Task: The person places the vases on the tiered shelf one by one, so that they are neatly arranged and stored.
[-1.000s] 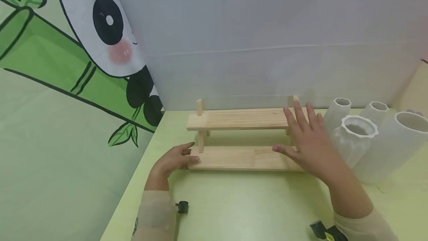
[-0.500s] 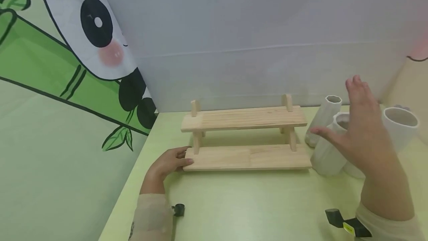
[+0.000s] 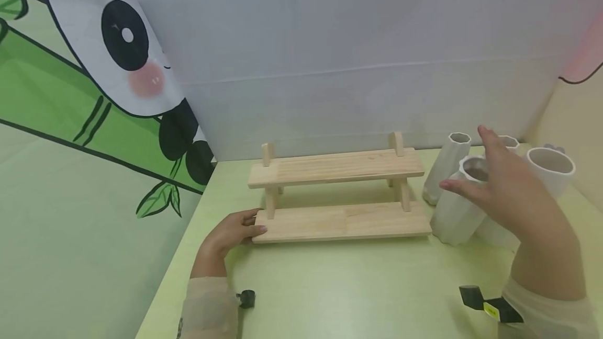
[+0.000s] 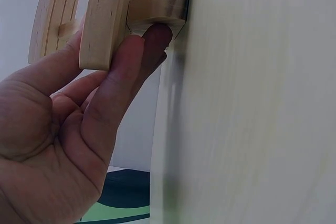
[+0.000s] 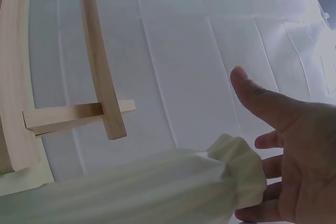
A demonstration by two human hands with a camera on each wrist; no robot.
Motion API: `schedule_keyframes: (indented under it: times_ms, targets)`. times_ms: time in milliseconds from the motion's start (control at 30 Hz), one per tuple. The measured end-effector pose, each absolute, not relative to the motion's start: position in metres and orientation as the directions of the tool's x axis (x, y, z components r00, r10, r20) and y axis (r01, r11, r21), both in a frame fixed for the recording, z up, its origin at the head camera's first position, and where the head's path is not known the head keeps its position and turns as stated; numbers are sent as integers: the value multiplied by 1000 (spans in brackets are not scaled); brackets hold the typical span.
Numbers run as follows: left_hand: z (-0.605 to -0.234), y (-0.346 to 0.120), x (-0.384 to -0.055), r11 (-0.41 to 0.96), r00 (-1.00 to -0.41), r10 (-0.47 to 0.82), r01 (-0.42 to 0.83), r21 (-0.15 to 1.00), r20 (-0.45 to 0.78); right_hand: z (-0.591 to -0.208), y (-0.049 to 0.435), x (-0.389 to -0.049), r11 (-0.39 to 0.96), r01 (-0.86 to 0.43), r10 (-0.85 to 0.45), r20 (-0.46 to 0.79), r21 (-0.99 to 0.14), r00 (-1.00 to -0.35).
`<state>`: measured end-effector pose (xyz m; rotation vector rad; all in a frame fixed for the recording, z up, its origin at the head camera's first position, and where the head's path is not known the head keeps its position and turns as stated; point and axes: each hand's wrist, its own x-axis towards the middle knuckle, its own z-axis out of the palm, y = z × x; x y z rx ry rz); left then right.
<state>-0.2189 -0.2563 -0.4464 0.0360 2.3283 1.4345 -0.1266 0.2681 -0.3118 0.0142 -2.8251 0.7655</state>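
Note:
A two-tier wooden shelf stand (image 3: 339,168) stands on the pale green table. My left hand (image 3: 234,232) grips the left end of its lower board, thumb on top and fingers beneath; the left wrist view has this hand (image 4: 79,114) pinching the board end (image 4: 107,24). On the right, my right hand (image 3: 523,198) hovers at a ruffled-rim white vase (image 3: 457,211), thumb and fingers spread near its mouth. In the right wrist view the fingers of that hand (image 5: 299,156) lie right behind the vase's rim (image 5: 239,174), and the thumb stands away from it.
A slim white vase (image 3: 447,169) stands between the shelf and the ruffled one. Behind my right hand are another small vase (image 3: 509,143) and a wide white vase (image 3: 551,166). A white cloth backdrop (image 3: 330,67) rises directly behind the table (image 3: 330,286).
My right hand has left the right end of the shelf, moved right and lowered toward the ruffled vase. My left hand keeps its grip on the lower board. The head view has shifted slightly right.

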Motion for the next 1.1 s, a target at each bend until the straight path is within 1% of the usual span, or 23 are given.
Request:
schedule_keyframes:
  times_ms: [267,400,500,800,1100]
  targets:
    - [-444,-252,-219,481,-920,223,-183,858,-321,-323,277,-138,882,-20,67,167,-472,-984]
    - [-443,-249,-220,486,-923,218,-180,855,-318,-325,281,-144,869,3,86,144,-495,-986]
    - [-442,-248,-220,489,-925,210,-182,853,-318,-327,283,-149,858,-4,75,132,-514,-988]
    - [-444,-248,-221,464,-922,211,-197,864,-324,-337,291,-164,796,-54,67,176,-602,-982]
    - [-444,-247,-221,465,-923,202,-203,862,-327,-336,291,-165,762,-44,63,141,-646,-988]
